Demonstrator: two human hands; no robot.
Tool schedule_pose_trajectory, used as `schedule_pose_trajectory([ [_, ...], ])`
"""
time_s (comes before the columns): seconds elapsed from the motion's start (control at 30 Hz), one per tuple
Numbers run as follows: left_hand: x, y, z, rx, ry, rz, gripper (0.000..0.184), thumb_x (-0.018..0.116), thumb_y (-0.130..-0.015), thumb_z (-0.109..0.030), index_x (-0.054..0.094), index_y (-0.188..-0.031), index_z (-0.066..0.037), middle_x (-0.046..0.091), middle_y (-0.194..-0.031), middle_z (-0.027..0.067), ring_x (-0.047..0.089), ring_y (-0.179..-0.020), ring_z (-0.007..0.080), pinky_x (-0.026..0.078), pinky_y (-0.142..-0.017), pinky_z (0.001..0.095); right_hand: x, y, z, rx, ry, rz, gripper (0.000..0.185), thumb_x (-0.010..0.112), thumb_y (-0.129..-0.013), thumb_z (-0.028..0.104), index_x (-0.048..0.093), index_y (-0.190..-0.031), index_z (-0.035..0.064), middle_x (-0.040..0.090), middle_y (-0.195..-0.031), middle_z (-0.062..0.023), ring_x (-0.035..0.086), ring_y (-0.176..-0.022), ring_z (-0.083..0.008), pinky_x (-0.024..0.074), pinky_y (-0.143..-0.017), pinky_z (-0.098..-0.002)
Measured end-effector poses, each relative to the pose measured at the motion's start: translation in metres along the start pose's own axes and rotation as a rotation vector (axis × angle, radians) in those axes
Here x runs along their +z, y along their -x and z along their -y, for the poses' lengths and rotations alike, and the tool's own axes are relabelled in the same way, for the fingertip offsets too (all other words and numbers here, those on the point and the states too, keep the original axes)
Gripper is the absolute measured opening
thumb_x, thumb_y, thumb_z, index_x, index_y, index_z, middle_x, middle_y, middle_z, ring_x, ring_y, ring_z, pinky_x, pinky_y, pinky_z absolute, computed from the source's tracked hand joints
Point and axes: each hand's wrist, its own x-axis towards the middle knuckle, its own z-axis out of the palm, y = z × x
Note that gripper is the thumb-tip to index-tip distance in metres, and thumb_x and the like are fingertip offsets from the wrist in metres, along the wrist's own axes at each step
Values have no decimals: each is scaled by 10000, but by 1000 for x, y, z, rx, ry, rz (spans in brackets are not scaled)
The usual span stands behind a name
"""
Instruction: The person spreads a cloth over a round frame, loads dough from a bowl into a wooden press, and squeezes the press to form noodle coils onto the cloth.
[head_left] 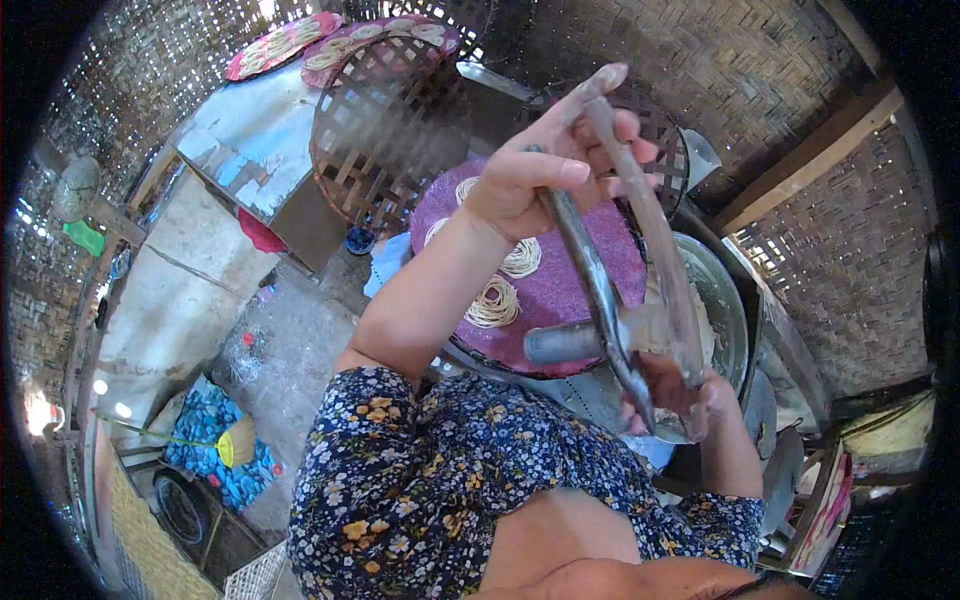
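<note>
A blurred tool made of a dark rod [590, 275], a pale rod [655, 225] and a grey cylinder [563, 344] is between my hands. At the upper ends of the rods is my left hand [555, 155], its thumb by the dark rod and its fingers around the pale one. My right hand [672, 395] holds the lower ends, partly hidden by the rods. Beneath the tool lies a round purple tray [560, 275] with several coils of pale strands [493, 302]. A metal basin [728, 290] with pale material stands to the right, partly covered by the tool.
Woven baskets [375, 130] stand behind the tray. Two pink round trays [283, 45] with coils lie at the back left, past a worn table [240, 140]. Blue material [215, 440] with a yellow object [238, 443] is at lower left. A woven wall [850, 260] rises at right.
</note>
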Motion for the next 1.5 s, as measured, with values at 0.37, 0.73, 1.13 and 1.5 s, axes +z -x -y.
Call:
schedule_pose_trajectory([
  [0.37, -79, 39, 23, -35, 264, -444, 489, 426, -800, -623, 527, -790, -145, 525, -680, -7, 556, -709, 204, 427, -802, 442, -11, -31, 10, 106, 249, -115, 917, 673, -577, 557, 374, -1245, 5, 569, -948, -188, 590, -801, -242, 468, -651, -330],
  [0.73, -41, 23, 19, 59, 243, -358, 477, 413, -819, -606, 522, -655, -172, 505, -567, -38, 525, -587, 171, 421, -810, 472, 7, 6, 35, -72, 552, -308, 713, 744, -569, 412, 531, -1072, -47, 592, -908, -73, 553, -796, -149, 442, -714, -275],
  [1.13, -12, 35, 13, 67, 280, -210, 578, 296, -841, -633, 540, -646, -146, 532, -573, 14, 562, -600, 219, 414, -851, 450, 25, 29, 37, -13, 707, -297, 689, 779, -526, 375, 575, -1050, -22, 607, -911, -77, 549, -855, -148, 426, -783, -282],
  [1.5, 15, 23, -26, 109, 100, -101, 512, 327, -878, -561, 532, -678, -136, 511, -562, -12, 499, -535, 153, 343, -955, 471, 42, 14, 46, -142, 765, -291, 810, 827, -506, 283, 502, -1168, -53, 594, -1045, -120, 523, -973, -154, 391, -886, -302],
])
